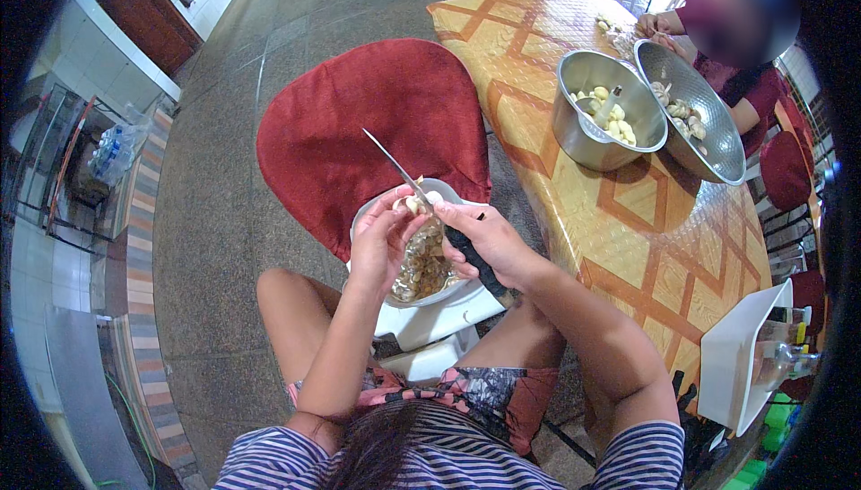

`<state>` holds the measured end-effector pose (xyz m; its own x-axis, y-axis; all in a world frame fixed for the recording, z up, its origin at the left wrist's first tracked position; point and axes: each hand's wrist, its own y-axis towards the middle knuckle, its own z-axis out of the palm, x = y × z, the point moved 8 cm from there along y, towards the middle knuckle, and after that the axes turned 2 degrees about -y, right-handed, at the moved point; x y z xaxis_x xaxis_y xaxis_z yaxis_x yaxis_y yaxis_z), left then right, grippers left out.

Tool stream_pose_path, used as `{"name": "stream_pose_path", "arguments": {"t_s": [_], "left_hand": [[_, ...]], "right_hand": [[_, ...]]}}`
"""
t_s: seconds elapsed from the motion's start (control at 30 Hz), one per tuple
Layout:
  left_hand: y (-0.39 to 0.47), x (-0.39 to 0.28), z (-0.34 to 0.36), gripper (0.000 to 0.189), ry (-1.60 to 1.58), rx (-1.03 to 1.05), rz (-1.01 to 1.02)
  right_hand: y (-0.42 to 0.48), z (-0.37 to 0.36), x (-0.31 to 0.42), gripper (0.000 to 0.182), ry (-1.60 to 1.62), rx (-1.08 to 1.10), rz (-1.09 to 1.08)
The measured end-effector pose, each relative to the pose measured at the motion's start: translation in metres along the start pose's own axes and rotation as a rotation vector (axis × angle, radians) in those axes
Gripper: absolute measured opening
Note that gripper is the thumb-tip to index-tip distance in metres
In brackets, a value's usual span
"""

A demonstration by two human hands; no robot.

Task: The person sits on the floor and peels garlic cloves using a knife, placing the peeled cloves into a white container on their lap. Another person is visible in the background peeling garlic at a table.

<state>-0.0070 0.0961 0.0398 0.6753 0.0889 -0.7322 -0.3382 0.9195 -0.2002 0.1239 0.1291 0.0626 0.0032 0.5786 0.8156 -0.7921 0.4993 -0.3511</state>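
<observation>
Between the fingers of my left hand (385, 233) are pale garlic cloves (412, 203). My right hand (490, 238) grips a kitchen knife (397, 166) by its black handle, and the narrow blade points up and to the left, across the garlic. My right thumb lies close to the blade and the garlic. Both hands are above a round pale bowl (447, 300) holding brownish garlic skins (420, 268). The bowl stands on a white plastic chair (430, 322) between my knees; my hands hide part of its rim.
A red-covered chair back (377, 120) rises beyond the bowl. On the patterned table (646, 241) stand a metal pot (599, 147) of peeled garlic and a tilted metal basin (713, 113) with whole bulbs. Another person's hands (662, 33) work at the far end. A white tray (740, 355) is at right.
</observation>
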Motion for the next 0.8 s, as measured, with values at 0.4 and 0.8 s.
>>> {"name": "stream_pose_path", "arguments": {"t_s": [0.4, 0.8], "left_hand": [[0.000, 0.006, -0.001, 0.031, 0.043, 0.080, -0.101], [-0.001, 0.015, -0.022, 0.028, 0.118, 0.154, -0.249]], "right_hand": [[0.001, -0.012, 0.021, 0.030, -0.106, -0.082, -0.144], [0.003, -0.021, 0.026, 0.029, -0.186, -0.150, -0.211]]}}
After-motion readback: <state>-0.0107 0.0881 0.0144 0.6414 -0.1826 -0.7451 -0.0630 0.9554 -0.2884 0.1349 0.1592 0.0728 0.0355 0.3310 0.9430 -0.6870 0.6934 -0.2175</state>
